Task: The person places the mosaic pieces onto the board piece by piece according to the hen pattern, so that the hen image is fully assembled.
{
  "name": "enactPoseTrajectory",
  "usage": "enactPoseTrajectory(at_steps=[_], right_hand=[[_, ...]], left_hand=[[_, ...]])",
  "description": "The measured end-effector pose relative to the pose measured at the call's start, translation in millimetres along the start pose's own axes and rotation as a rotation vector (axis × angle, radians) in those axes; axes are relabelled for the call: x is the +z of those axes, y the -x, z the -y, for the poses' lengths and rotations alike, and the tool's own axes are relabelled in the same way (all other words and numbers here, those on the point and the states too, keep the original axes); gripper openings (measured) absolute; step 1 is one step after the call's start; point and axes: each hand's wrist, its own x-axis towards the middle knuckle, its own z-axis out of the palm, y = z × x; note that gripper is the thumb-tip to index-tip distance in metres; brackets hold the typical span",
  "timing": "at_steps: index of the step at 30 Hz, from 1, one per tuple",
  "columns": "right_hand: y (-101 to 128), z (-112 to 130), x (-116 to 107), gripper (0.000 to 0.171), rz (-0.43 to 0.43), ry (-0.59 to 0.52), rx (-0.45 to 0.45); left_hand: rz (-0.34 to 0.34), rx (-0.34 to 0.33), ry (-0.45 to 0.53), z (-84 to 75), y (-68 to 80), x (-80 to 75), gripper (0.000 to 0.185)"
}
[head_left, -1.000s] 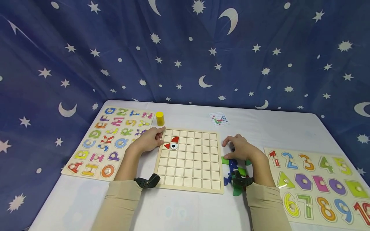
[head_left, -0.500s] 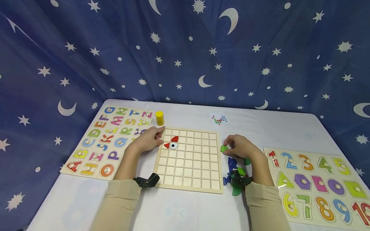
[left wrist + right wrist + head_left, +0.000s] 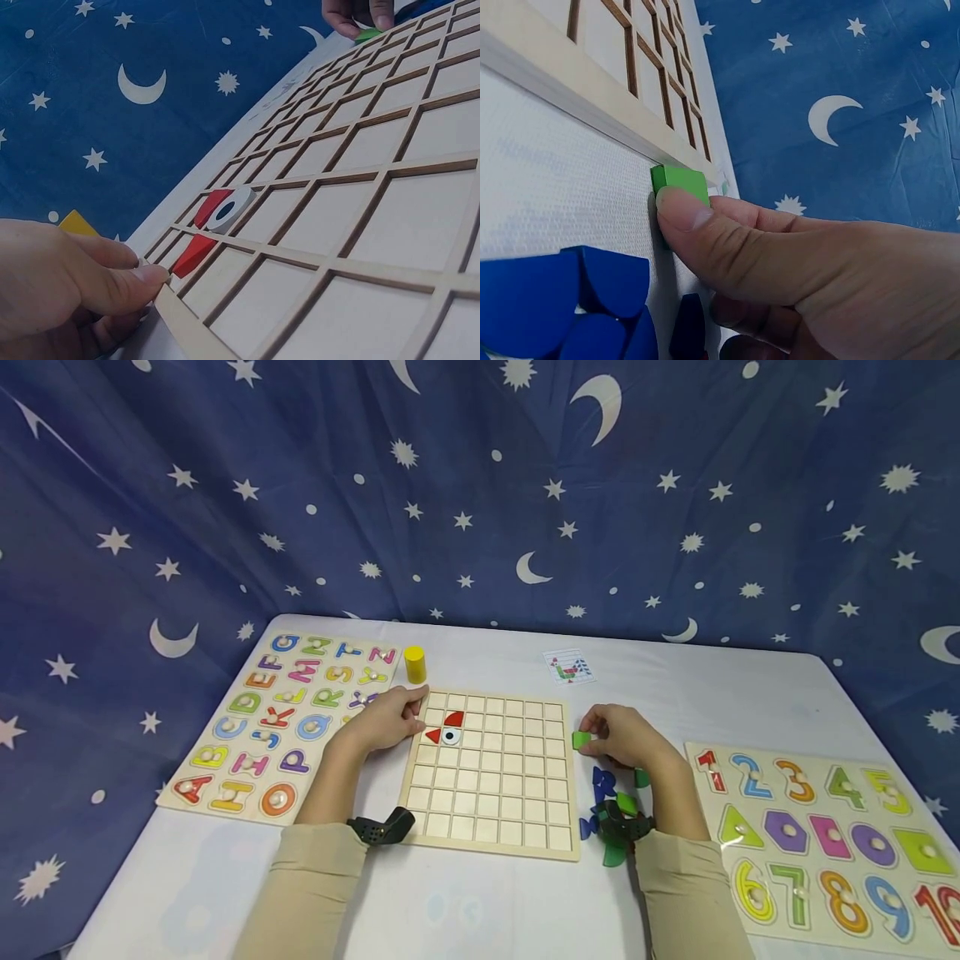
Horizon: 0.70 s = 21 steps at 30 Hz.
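A wooden grid board point(image 3: 491, 777) lies in the middle of the table. My left hand point(image 3: 382, 720) grips its left edge near the far corner, thumb point(image 3: 150, 276) on the rim. In the board's left cells sit a red triangle point(image 3: 433, 736), a red quarter-circle point(image 3: 453, 719) and a white eye piece point(image 3: 450, 737) with a black dot. Just off the board's right edge, my right hand point(image 3: 622, 735) pinches a green square block point(image 3: 682, 181) between thumb and fingers. Blue pieces point(image 3: 532, 300) lie below that hand, with green ones point(image 3: 627, 804) among them, partly hidden by the wrist camera.
At left lies an alphabet puzzle board point(image 3: 217, 727), at right a number and shape puzzle board point(image 3: 817, 802). A yellow cylinder point(image 3: 415, 665) stands behind the grid's far left corner. A small picture card point(image 3: 568, 667) lies beyond the grid. A starry blue curtain point(image 3: 480, 485) hangs behind.
My right hand has picked the green square block from the loose pieces and moved it slightly away from me along the board's right edge. The left hand stays at the board.
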Motion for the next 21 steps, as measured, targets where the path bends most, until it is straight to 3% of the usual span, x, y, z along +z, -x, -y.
enactPoseTrajectory(at_steps=[6,12,16,21], right_hand=[[0.8,1.8,-1.4,0.020,-0.044,-0.009,-0.007],[-1.7,8.7,-0.5,0.017,-0.178,-0.029,0.014],[-1.7,26.3,3.3,0.016,-0.249,-0.057,-0.040],[0.0,58.8,15.4,0.014,-0.271,-0.098,-0.132]], left_hand=[[-0.004,-0.016,0.009,0.8,-0.7,-0.7,0.064],[-0.004,-0.017,0.017,1.8,-1.5,-0.6,0.062],[-0.004,-0.032,0.031,2.8,-2.4,-0.9,0.061],[-0.011,-0.060,0.058,2.2,-2.5,-1.0,0.059]])
